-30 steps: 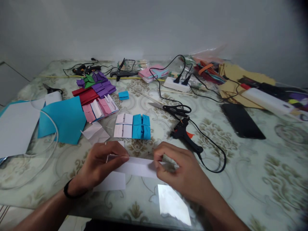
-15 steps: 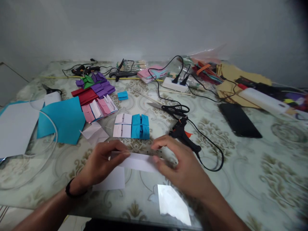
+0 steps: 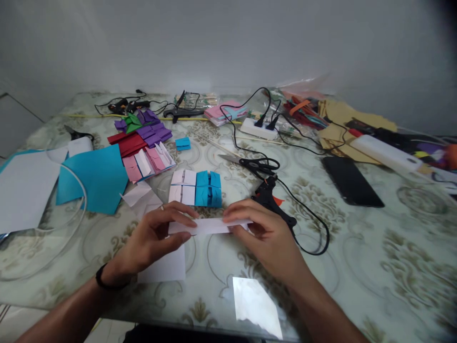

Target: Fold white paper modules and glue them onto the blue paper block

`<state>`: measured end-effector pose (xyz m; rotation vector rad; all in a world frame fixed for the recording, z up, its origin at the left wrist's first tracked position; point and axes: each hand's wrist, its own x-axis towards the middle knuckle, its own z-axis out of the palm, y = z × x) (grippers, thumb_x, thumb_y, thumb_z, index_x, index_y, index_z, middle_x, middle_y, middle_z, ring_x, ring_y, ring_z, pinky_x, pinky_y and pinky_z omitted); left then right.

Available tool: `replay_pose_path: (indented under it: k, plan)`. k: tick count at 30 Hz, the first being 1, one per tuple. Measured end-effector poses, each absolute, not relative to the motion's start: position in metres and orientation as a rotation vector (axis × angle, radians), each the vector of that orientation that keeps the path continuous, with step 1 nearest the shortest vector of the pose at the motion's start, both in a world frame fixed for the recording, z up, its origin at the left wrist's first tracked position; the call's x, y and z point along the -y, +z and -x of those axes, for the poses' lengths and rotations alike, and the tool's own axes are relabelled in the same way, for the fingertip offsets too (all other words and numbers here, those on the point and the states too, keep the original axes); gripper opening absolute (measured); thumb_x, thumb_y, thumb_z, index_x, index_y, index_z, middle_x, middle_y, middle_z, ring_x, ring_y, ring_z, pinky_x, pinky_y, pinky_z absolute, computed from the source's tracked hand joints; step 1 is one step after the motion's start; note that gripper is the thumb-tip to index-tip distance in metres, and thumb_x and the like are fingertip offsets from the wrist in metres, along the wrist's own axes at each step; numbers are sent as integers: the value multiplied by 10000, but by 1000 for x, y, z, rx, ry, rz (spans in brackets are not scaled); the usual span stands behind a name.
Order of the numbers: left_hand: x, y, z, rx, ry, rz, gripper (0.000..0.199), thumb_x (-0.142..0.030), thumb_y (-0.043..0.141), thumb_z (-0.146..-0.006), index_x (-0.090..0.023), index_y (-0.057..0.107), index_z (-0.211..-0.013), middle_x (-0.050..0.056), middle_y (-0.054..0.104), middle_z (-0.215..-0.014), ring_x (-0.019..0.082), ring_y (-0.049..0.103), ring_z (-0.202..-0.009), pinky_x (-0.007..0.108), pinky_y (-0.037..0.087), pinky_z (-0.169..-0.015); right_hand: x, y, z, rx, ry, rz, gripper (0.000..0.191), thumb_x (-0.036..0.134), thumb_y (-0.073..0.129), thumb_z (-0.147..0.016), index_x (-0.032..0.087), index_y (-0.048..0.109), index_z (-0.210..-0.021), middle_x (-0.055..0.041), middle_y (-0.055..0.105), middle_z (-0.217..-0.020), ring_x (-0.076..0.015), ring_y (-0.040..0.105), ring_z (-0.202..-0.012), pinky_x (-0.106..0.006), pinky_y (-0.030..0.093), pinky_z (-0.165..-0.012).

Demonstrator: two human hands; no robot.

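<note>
A narrow folded strip of white paper [image 3: 211,226] stretches between my two hands, just above the table. My left hand [image 3: 157,233] has its thumb and fingers at the strip's left end. At the right end, my right hand [image 3: 266,233] pinches the strip between thumb and fingers. Under my left hand lies a white paper sheet [image 3: 166,267], partly hidden by the wrist. Just beyond the strip sit a folded white paper piece [image 3: 183,186] and a folded blue paper piece [image 3: 208,188], side by side. A creased white paper [image 3: 142,196] lies beyond my left hand.
Scissors [image 3: 255,164] and a black glue gun [image 3: 267,195] with its cord lie beyond my right hand. A phone [image 3: 352,181] is at the right. Blue paper [image 3: 94,181] and folded pink papers [image 3: 148,163] lie at the left; a power strip [image 3: 259,128] is at the back.
My right hand has closed onto the strip's right end. The strip has tipped flatter and looks narrower, and my left thumb has shifted along its near edge.
</note>
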<state>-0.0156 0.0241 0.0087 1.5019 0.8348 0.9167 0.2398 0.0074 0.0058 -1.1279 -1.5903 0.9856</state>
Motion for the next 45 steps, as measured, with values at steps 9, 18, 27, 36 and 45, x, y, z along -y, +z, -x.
replay_pose_path:
  k: [9, 18, 27, 36, 45]
  plan:
    - [-24, 1, 9, -1066, 1074, -1529, 22, -193, 813, -862, -203, 806, -844, 67, 735, -991, 183, 683, -905, 269, 541, -751, -11, -4, -238, 1121, 1507, 1011, 336, 376, 771, -895, 255, 662, -1188, -5, 694, -913, -167, 705, -794, -328, 588, -781]
    - [-16, -4, 3, -1047, 785, -1538, 136, -241, 760, -894, -198, 748, -1022, 69, 763, -990, 192, 734, -842, 274, 585, -703, -1, -9, -214, 1291, 1574, 1250, 385, 554, 773, -867, 183, 726, -774, -19, 721, -645, -166, 670, -627, -291, 530, -635]
    - [-13, -2, -2, -891, 633, -1290, 110, -248, 758, -915, -156, 712, -956, 60, 791, -851, 177, 733, -793, 275, 559, -732, 5, -9, -205, 1222, 1666, 1175, 369, 512, 823, -833, 188, 681, -730, 10, 697, -648, -118, 588, -557, -248, 461, -562]
    - [-14, 2, 3, -849, 436, -1218, 200, -304, 776, -927, -179, 693, -1059, 39, 802, -811, 176, 746, -754, 277, 559, -724, -1, -5, -217, 1132, 1575, 1166, 385, 488, 842, -827, 182, 663, -678, 19, 675, -619, -90, 533, -497, -239, 394, -531]
    - [-14, 3, 2, -837, 326, -1266, 247, -404, 677, -988, -164, 693, -932, 37, 773, -823, 160, 692, -741, 254, 503, -679, 0, -4, -218, 1210, 1546, 1163, 370, 436, 835, -841, 191, 607, -683, 49, 589, -553, -90, 498, -487, -225, 345, -495]
